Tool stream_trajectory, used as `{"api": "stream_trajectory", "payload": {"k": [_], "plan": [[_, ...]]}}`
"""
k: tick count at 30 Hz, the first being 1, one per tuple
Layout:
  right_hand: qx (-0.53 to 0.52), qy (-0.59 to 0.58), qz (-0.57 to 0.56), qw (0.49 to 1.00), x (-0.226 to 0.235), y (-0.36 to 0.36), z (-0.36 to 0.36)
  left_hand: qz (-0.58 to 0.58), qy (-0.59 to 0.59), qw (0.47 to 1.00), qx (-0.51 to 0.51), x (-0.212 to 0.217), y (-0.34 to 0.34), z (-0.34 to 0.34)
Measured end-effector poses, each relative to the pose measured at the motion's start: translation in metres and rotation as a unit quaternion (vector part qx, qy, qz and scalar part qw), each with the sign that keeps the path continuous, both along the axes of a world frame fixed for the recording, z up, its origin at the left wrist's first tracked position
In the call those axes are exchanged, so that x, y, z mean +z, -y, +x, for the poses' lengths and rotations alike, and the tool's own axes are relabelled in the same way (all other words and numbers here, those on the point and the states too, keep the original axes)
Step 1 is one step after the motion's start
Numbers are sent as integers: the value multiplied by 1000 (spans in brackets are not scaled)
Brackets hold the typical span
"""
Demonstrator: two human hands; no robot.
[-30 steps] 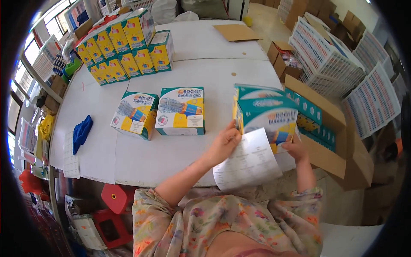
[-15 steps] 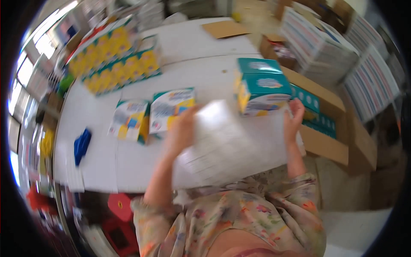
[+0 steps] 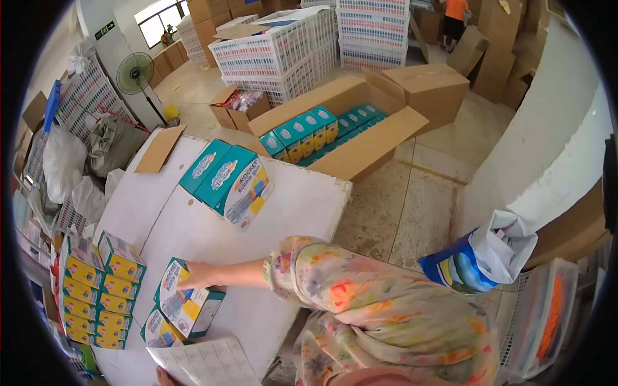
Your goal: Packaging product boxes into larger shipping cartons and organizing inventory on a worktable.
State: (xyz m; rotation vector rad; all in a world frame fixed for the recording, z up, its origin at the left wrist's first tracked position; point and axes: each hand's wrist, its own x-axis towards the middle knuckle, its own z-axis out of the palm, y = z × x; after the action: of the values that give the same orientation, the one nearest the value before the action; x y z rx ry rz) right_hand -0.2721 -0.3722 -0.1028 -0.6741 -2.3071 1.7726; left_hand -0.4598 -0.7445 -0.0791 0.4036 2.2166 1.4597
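My right hand (image 3: 196,276) reaches across the table and grips the upper edge of a teal, white and yellow carton (image 3: 183,305). A second carton of the same kind (image 3: 158,329) stands against it, partly covered. At the lower edge, the tip of my left hand (image 3: 165,377) shows at the border of a white sheet (image 3: 209,363) marked off in small rectangles, like a sticker sheet. It holds the sheet in front of the cartons; most of that hand is out of the picture.
Two teal cartons (image 3: 222,177) stand together farther along the white table (image 3: 290,193). Stacked small cartons (image 3: 103,289) are at the left. Beyond the table edge sits an open cardboard box (image 3: 360,157) holding teal cartons. A white-and-blue bag (image 3: 479,254) stands on the floor.
The view has swung to the right. My right hand has left the pair of teal cartons and now grips one of the two nearer cartons. The sheet stays with my left hand.
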Motion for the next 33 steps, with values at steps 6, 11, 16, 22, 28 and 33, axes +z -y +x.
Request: {"api": "stream_trajectory", "payload": {"k": [6, 11, 16, 22, 28, 33], "plan": [[-22, -198, -258, 945, -16, 12, 4, -47, 6, 999, 3, -5, 9, 26], [-42, -327, -325, 886, 18, -20, 35, 42, 131, 990, 7, -14, 43, 29], [68, -335, -440, 830, 70, 15, 1, 171, 131, 961, -171, -61, 71, -41], [1, -111, -237, 965, 45, 90, -35, 222, -28, 848, -479, -75, 33, -99], [144, -163, -374, 902, 26, 99, 9, 213, 98, 972, -31, -37, 17, 27], [128, -217, -292, 923, 42, 60, 151, 243, 100, 962, -81, 6, -51, 156]]}}
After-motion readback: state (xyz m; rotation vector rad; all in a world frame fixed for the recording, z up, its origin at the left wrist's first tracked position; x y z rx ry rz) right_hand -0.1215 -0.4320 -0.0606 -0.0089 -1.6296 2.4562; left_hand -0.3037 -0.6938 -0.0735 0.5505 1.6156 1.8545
